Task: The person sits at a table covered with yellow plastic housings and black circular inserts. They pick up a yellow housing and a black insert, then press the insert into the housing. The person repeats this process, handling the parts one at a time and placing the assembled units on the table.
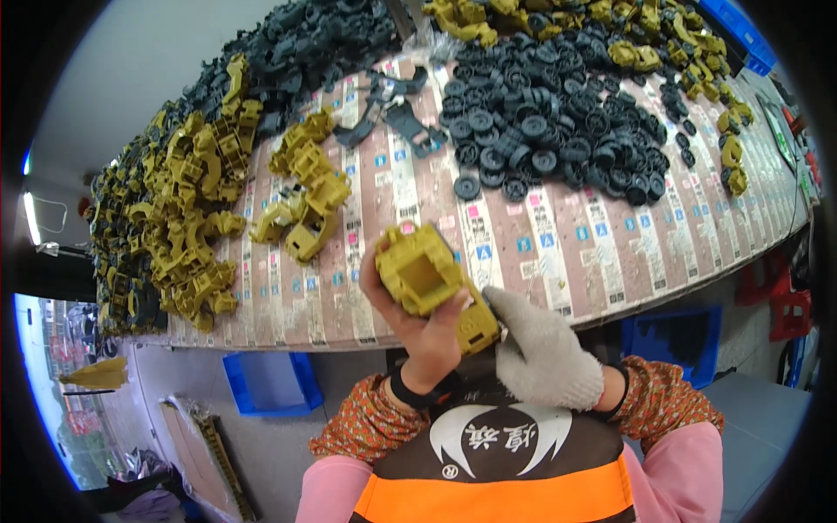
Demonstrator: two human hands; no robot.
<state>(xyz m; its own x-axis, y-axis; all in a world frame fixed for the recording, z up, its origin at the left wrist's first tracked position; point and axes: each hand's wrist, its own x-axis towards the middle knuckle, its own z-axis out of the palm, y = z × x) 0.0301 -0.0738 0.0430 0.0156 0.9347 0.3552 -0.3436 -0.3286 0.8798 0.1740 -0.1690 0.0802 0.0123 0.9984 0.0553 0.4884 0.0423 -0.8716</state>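
A yellow plastic toy vehicle body (479,326) with a square hollow is held up in front of me at the table's near edge. My bare left hand (425,342) is closed around its left and lower side, thumb across the front. My right hand (547,356), in a pale knitted glove, grips the body's lower right end; some of its fingertips are hidden. Just beyond lies a small group of yellow plastic parts (316,199). Black toy wheels (542,131) form a broad heap farther right.
More yellow parts (187,200) are piled along the table's left side, with dark plastic parts (301,44) behind them. Loose dark pieces (405,122) lie mid-table. Below the near edge are a blue bin (272,383) at left and another blue crate (711,340) at right.
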